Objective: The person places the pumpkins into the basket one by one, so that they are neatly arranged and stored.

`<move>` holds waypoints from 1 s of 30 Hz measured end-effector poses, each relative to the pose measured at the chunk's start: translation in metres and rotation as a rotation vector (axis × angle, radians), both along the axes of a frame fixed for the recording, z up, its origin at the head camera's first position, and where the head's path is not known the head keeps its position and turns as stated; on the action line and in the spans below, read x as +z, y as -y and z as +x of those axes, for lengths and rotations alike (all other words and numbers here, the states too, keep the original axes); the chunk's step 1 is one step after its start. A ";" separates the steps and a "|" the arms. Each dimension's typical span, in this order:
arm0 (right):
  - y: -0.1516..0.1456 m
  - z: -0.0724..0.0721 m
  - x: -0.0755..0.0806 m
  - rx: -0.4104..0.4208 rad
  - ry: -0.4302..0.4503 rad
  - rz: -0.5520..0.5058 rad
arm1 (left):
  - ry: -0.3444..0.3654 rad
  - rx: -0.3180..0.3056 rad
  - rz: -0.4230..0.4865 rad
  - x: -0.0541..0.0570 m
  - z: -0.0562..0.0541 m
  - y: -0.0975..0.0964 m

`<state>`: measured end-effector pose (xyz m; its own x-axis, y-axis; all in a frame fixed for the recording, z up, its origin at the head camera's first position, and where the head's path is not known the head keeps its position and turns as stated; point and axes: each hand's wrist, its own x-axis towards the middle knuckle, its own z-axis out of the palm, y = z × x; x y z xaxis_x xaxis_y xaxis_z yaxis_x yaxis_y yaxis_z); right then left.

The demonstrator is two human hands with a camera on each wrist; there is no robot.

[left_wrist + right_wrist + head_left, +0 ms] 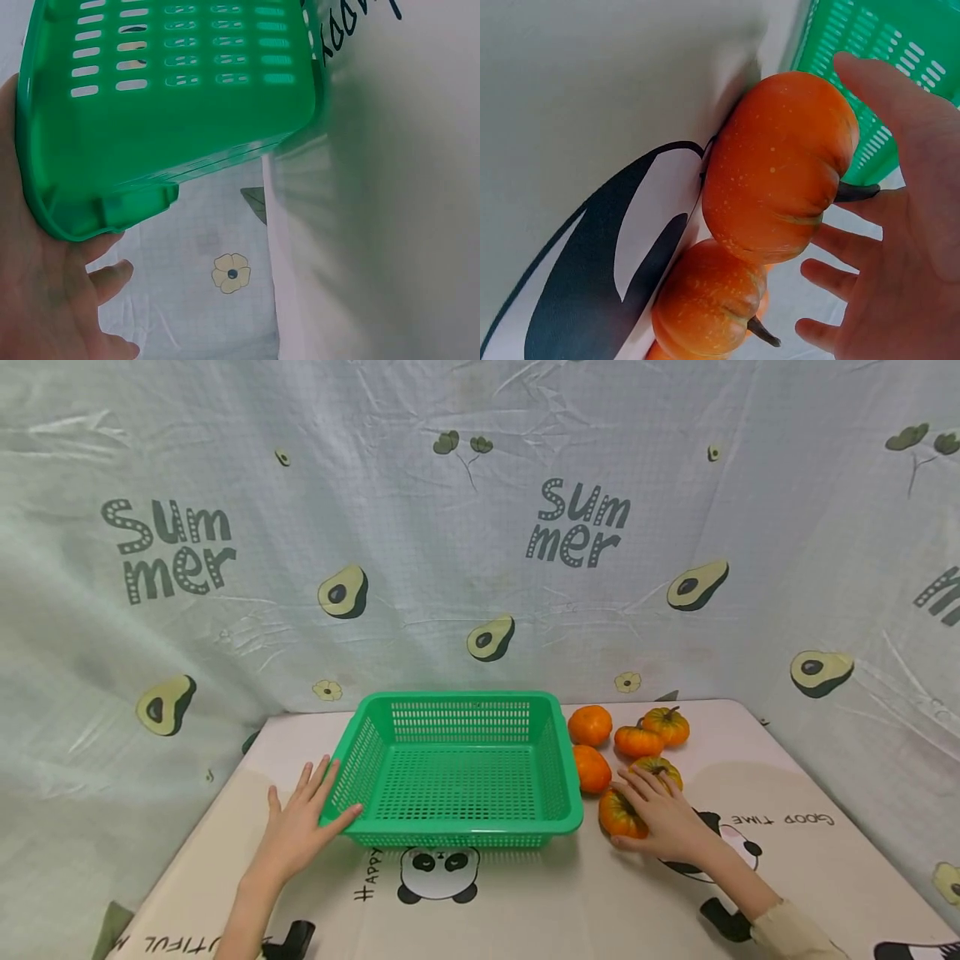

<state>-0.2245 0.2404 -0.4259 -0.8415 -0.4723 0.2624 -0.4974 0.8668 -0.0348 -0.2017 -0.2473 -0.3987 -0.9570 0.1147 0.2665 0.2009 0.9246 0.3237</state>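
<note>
A green plastic basket (457, 828) with slotted walls stands at the middle of the table, nothing inside it. Along its left rim my left hand (294, 837) rests with spread, mostly straight fingers; in the left wrist view the palm (45, 292) lies right against the rim. My right hand (670, 827) hovers over the nearest small orange pumpkin (618, 814), fingers spread over its top. The right wrist view shows this pumpkin (780, 165) with its dark stem close to the palm, the thumb and fingers extended around it. Another pumpkin (657, 768) sits just beyond the fingertips.
Behind those lie more small pumpkins, including a smooth orange one (590, 725) and a ribbed one (666, 725), beside the basket's right wall. A printed cloth (525, 910) with pandas covers the table. Avocado-patterned curtains (420, 527) hang along the back and sides.
</note>
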 end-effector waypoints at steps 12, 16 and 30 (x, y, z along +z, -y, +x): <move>0.000 0.001 -0.005 -0.033 0.047 -0.028 | -0.003 0.004 -0.022 0.005 0.002 -0.003; 0.001 0.001 -0.007 -0.034 0.023 -0.021 | 0.002 0.003 -0.026 0.005 0.003 -0.002; -0.001 -0.008 0.002 -0.026 0.016 -0.076 | -0.021 0.003 -0.053 0.002 0.002 0.000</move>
